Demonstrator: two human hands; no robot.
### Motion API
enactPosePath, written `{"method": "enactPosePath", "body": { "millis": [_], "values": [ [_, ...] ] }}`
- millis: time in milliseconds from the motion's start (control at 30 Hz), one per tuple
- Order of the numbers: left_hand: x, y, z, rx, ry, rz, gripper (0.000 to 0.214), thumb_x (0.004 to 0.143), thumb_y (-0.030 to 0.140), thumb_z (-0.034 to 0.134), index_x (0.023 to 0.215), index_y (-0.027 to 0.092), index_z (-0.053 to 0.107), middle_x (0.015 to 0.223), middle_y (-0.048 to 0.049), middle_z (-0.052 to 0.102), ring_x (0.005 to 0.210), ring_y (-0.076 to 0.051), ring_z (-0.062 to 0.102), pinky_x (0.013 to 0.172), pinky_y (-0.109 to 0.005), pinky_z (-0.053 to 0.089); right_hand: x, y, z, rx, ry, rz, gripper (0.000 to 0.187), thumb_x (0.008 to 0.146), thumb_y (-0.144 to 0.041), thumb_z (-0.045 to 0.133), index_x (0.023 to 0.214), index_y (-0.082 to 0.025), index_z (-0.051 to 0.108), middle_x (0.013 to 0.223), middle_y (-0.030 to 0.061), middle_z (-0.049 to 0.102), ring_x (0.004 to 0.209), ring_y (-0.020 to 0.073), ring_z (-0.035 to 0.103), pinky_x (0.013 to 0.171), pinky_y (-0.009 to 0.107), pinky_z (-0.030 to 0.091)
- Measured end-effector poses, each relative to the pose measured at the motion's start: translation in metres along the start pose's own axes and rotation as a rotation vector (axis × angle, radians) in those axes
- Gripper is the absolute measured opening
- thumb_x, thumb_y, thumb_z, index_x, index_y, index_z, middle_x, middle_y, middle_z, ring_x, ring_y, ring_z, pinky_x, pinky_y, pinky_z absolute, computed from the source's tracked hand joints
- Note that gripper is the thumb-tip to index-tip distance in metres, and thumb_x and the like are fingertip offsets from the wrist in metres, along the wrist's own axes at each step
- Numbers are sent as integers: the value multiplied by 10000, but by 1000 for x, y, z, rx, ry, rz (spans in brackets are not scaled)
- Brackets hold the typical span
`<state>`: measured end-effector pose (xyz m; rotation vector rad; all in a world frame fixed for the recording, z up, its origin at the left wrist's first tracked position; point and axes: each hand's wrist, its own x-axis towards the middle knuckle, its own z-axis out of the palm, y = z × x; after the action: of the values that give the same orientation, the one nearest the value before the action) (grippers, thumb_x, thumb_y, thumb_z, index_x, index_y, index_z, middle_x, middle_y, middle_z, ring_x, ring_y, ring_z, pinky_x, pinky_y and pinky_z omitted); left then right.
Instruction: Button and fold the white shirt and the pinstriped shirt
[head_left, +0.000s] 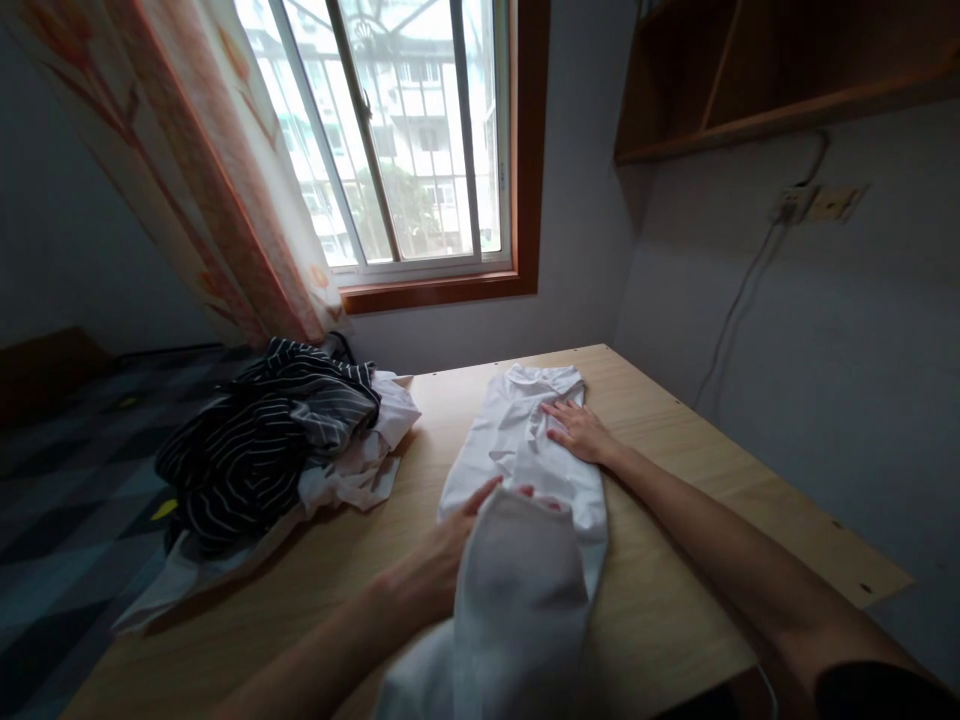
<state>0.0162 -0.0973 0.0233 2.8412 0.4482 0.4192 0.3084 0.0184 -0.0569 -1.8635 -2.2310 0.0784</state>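
While the right hand (pixel 581 432) lies flat on the white shirt (pixel 517 425), fingers spread, the left hand (pixel 448 538) grips its raised near end.
Shirt's on the table (pixel 649 420), striped clothes (pixel 251 460) heaped left, window (pixel 420 190) beyond.

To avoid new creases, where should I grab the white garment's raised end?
On the white garment, probably pinch the raised end's upper edge, coming from the left: that edge stands above the flatter cloth, with the left hand there.
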Motion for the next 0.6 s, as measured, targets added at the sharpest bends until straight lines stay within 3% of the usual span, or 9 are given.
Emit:
{"method": "enactPosePath", "body": {
  "millis": [67,133,167,233,300,367,433,500,600],
  "values": [
    [-6,17,-3,-163,-162,128,325,871,229,571,1166,326,667,1269,18,641,1303,-213,471,1169,-378,247,10,-5,-2,-36,48,53,557,954,-460,418,1474,-271,351,1518,73,387,1404,319,284,1108,508,219],
    [-7,24,-8,-394,-268,162,299,864,156,530,1062,289,711,1122,10,708,1150,-195,596,1071,-337,385,14,-17,-3,-77,109,113,509,953,-429,436,1433,-261,409,1477,83,439,1383,322,302,1098,518,215],
    [-6,23,-11,-469,-251,107,291,870,154,506,1039,266,715,1046,2,726,1039,-180,645,988,-313,449,13,-26,-4,-83,141,150,480,954,-432,435,1395,-244,453,1435,101,480,1353,321,340,1084,509,232],
    [0,11,-14,-447,-95,-116,241,892,238,503,1027,216,702,976,-34,723,913,-184,663,872,-308,495,8,-49,-7,-57,190,233,478,945,-508,420,1288,-197,539,1316,144,558,1253,321,437,1032,480,295],
    [5,-8,-10,-220,82,-389,294,856,414,578,997,178,683,983,-89,692,922,-242,636,860,-370,486,-1,-75,-10,-11,194,249,568,893,-634,431,1180,-170,589,1219,168,593,1151,325,503,965,461,350],
    [9,-28,1,2,140,-557,478,734,583,668,949,157,667,961,-138,656,933,-313,607,860,-444,466,-9,-98,-10,10,159,181,592,837,-671,499,1126,-164,602,1177,177,605,1094,330,535,908,448,384],
    [10,-43,17,68,133,-603,511,667,632,700,872,166,656,878,-143,635,879,-338,599,826,-463,461,-12,-113,-8,19,113,103,432,855,-531,559,1074,-163,615,1121,172,634,1022,310,580,839,402,413],
    [12,-50,32,3,180,-576,367,710,563,689,733,202,627,741,-101,606,779,-308,595,789,-430,457,-12,-118,-7,57,96,66,216,885,-324,527,987,-166,632,1025,151,673,910,264,621,763,343,421],
    [14,-51,40,-123,246,-559,300,807,413,604,574,233,546,584,-38,530,624,-228,541,724,-357,427,-11,-103,-15,206,226,85,170,862,-197,461,857,-192,631,894,97,695,790,215,625,700,298,404]
  ]
}}
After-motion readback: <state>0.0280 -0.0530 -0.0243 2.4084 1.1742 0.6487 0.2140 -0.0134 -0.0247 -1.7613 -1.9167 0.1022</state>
